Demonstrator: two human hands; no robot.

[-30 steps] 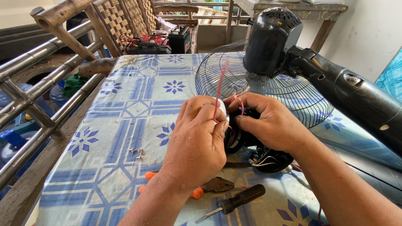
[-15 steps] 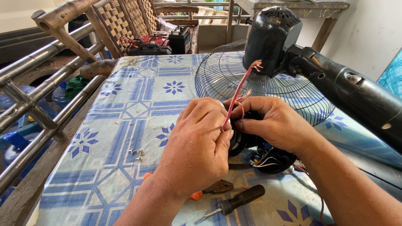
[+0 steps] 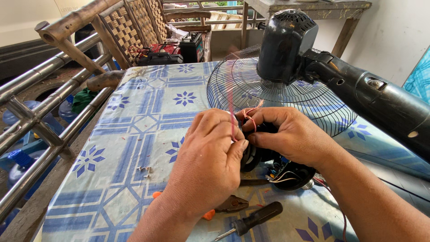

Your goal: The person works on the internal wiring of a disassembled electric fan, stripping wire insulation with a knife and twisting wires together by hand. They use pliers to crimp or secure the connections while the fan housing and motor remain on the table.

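Both hands met over the black fan part, a red wire between them.

The left hand [image 3: 210, 161] pinched the red wire [image 3: 232, 121], which rose near-vertical from its fingertips; the right hand [image 3: 286, 134] gripped the black fan part [image 3: 286, 172] on the counter [image 3: 134, 130], thumb and forefinger closed on frayed copper strands just beside the wire.

Bright, even daylight floods the scene; shadows beneath the hands [image 3: 251, 152] stay soft. The red wire [image 3: 231, 117] at centre frame blurs, and wide-angle distortion bends the railing [image 3: 49, 112] at left.
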